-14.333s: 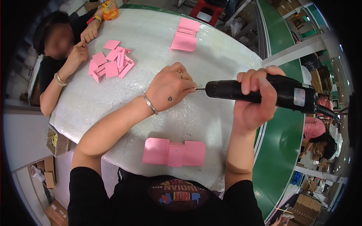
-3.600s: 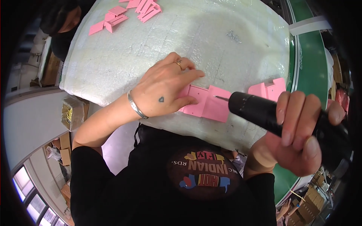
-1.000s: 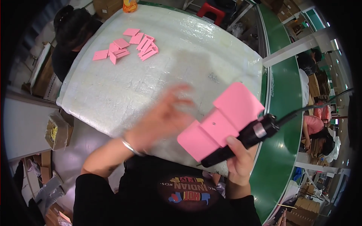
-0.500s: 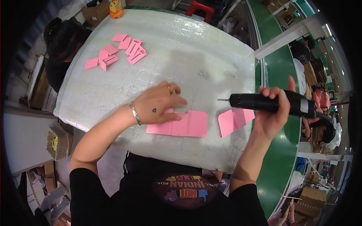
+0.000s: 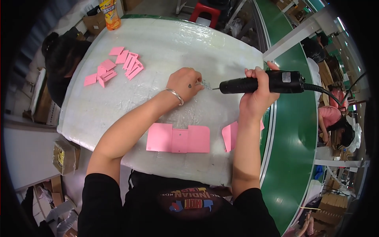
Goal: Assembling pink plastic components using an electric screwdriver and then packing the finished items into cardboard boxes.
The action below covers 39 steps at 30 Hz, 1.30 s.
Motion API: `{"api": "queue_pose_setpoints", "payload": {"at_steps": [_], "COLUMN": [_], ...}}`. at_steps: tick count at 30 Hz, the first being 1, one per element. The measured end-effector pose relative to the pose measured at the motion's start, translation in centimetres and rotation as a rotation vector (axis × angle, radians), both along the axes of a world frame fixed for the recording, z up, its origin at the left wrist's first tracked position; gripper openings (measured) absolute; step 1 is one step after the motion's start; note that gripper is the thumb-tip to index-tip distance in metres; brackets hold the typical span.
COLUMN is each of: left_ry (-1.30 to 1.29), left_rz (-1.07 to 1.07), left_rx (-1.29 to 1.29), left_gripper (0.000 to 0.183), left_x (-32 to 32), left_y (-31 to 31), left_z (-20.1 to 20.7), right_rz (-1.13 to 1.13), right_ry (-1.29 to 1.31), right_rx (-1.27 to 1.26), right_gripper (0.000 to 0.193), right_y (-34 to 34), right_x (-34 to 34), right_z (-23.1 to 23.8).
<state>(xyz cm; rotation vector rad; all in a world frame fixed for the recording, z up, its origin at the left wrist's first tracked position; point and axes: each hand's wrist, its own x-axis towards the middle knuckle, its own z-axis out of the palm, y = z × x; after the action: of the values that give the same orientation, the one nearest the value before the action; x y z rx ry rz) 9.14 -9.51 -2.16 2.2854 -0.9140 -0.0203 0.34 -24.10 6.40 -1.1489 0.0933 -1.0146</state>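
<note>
My right hand (image 5: 256, 89) grips a black corded electric screwdriver (image 5: 252, 83), its thin bit pointing left toward a small pile of screws (image 5: 206, 84). At that pile, my left hand (image 5: 184, 83) has its fingers pinched together; whatever lies between the fingertips is too small to make out. Nearer to me lies an assembled pink panel piece (image 5: 179, 140) with small holes in its middle section. Another pink piece (image 5: 229, 136) stands on its right, partly covered by my right forearm.
Several loose pink parts (image 5: 106, 65) lie at the far left of the white-covered table (image 5: 166, 43). An orange snack bag (image 5: 110, 15) stands at the far left corner. A green surface (image 5: 290, 158) runs along the right. Another person (image 5: 65, 59) sits at the left edge.
My left hand has left the pink panel and moved forward to the screws, its fingers closing. My right hand has brought the electric screwdriver leftward and slightly forward. The view has shifted a little.
</note>
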Motion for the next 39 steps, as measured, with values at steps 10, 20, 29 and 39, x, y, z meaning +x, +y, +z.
{"api": "queue_pose_setpoints", "payload": {"at_steps": [10,20,29,39], "left_ry": [-0.048,-0.005,-0.032,0.269], "left_rz": [-0.152,-0.146,-0.180,-0.063], "left_rx": [-0.004,-0.098,-0.130,-0.138], "left_gripper": [0.009,0.010,0.011,0.010], "left_x": [1.7,1.9,1.7,0.4], "left_y": [0.6,1.2,2.0,2.5], "left_z": [-0.5,-1.0,-0.9,-0.1], "right_rz": [0.016,0.054,0.069,0.110], "right_ry": [-0.005,0.019,0.012,0.000], "right_rx": [0.007,0.008,0.001,0.042], "right_gripper": [0.032,0.034,0.034,0.034], "right_y": [-1.4,-0.7,-0.5,0.4], "right_x": [-0.7,-1.1,-1.6,-3.2], "right_z": [1.0,1.5,1.8,2.9]}}
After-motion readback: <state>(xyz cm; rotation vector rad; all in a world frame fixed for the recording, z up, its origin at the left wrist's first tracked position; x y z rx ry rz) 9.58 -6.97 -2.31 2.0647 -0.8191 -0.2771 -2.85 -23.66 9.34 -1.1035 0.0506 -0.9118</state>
